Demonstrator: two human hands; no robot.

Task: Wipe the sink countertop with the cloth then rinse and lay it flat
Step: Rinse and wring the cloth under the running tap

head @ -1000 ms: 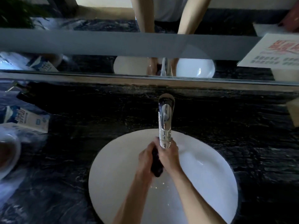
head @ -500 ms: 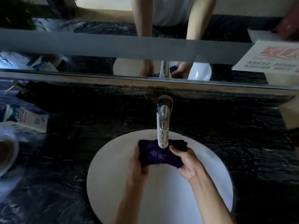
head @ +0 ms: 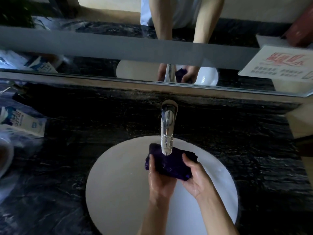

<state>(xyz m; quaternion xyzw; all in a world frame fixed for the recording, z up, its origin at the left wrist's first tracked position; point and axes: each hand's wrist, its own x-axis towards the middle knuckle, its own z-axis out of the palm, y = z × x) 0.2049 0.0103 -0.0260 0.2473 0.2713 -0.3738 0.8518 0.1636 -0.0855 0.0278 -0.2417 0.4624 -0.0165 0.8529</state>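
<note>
A dark purple cloth point(head: 169, 162) is bunched over the round white sink point(head: 118, 192), right under the spout of the chrome faucet point(head: 167, 131). My left hand point(head: 160, 181) grips the cloth's left side from below. My right hand point(head: 197, 178) holds its right side, thumb on top. Both hands look wet. The black marble countertop point(head: 67, 167) surrounds the basin. I cannot tell whether water is running.
A blue-and-white carton point(head: 22, 122) and a clear plastic bag lie on the counter at the left, with a bowl's rim point(head: 6, 160) at the left edge. A mirror point(head: 101, 39) runs along the back. A printed paper sheet point(head: 277, 65) rests at the right.
A second ago the cloth was squeezed tight between both hands under the spout. My hands have moved apart and the cloth is now spread wider between them.
</note>
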